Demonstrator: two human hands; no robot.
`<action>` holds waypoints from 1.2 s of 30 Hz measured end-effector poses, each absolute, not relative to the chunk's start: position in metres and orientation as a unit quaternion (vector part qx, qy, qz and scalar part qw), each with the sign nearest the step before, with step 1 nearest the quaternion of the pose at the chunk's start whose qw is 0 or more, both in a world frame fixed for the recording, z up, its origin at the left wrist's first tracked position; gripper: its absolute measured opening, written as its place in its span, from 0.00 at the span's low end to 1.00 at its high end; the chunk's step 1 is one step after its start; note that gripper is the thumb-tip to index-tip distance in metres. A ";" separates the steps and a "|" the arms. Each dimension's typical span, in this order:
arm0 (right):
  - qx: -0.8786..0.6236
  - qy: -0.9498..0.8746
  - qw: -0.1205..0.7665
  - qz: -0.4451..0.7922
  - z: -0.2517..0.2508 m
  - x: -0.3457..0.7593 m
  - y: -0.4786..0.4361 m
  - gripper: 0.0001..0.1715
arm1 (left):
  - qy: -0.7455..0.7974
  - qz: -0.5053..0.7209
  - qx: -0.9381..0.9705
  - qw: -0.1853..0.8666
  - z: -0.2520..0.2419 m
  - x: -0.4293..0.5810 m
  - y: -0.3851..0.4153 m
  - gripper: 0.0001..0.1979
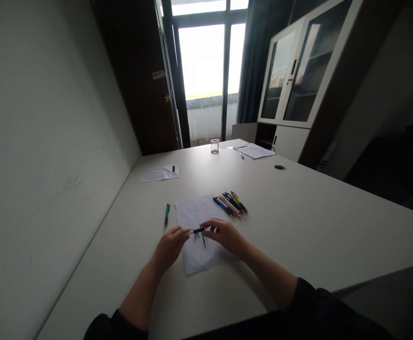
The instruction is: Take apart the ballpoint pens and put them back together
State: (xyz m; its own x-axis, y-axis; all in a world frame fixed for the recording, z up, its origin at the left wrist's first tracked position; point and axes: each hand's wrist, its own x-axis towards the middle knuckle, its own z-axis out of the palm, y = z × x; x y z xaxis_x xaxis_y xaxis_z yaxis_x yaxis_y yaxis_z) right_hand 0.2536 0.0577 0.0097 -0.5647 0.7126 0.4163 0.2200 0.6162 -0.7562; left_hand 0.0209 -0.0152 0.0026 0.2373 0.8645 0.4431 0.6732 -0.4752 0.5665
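Note:
Both my hands meet over a written sheet of paper (197, 212) on a white table (298, 222). My left hand (170, 245) pinches the pale end of a pen (195, 231), and my right hand (224, 234) pinches its dark end. The pen lies level between them, just above the paper. A thin dark pen part (202, 240) rests on the paper under it. A green pen (166, 215) lies to the left of the sheet. Several coloured pens (232, 204) lie in a row at the sheet's right edge.
A folded paper (159, 174) lies near the wall on the left. At the far edge stand a glass (214, 146) and more sheets (254, 150) with a pen. A cable hole (279, 167) sits on the right. A glass-door cabinet (298, 71) is behind.

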 end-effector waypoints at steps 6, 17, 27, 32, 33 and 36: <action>-0.336 -0.846 0.352 0.219 0.003 0.259 0.063 0.11 | 0.509 0.384 0.760 0.129 0.003 0.016 -0.015 0.18; -0.336 -0.878 0.301 0.163 -0.008 0.254 0.066 0.05 | 0.493 0.384 0.768 0.137 0.002 0.016 -0.014 0.19; -0.328 -0.892 0.274 0.145 -0.006 0.252 0.063 0.03 | 0.504 0.379 0.761 0.156 0.000 0.017 -0.014 0.19; -0.326 -0.902 0.256 0.122 -0.008 0.250 0.062 0.03 | 0.505 0.376 0.763 0.148 -0.003 0.015 -0.013 0.19; -0.324 -0.902 0.260 0.123 -0.008 0.250 0.062 0.03 | 0.505 0.374 0.764 0.149 -0.003 0.015 -0.013 0.19; -0.320 -0.890 0.291 0.145 -0.005 0.252 0.063 0.03 | 0.509 0.368 0.764 0.150 -0.003 0.014 -0.012 0.19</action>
